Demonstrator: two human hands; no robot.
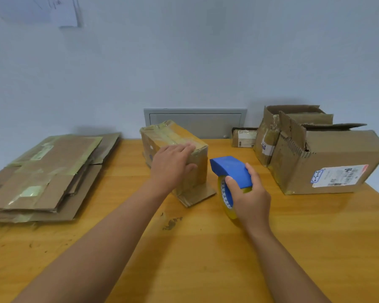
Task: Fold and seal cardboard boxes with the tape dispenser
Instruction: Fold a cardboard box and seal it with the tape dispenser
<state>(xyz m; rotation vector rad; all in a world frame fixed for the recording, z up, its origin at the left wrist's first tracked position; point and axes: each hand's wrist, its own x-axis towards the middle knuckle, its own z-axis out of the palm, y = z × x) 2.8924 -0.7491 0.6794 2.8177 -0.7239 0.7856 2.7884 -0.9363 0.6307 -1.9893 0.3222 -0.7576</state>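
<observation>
Two hands worked the middle of the surface [206,248]. The left hand [173,165] lay flat on the small cardboard box [173,136], fingers straight across its taped top and thumb down the near face — judged, a steadying press so the box would not slide when tape was laid on. The right hand [251,193] curled round the blue tape dispenser [230,168], fingers over its shell and thumb on the near side, the yellowish roll hanging below; it was held just off the box, at about 3 o'clock from it, not touching. One loose flap lay flat at the box's foot, toward 6 o'clock. Flattened cartons [46,176] were stacked at 9 o'clock — likely waiting their turn — and open boxes [324,158] stood at 2 o'clock.
</observation>
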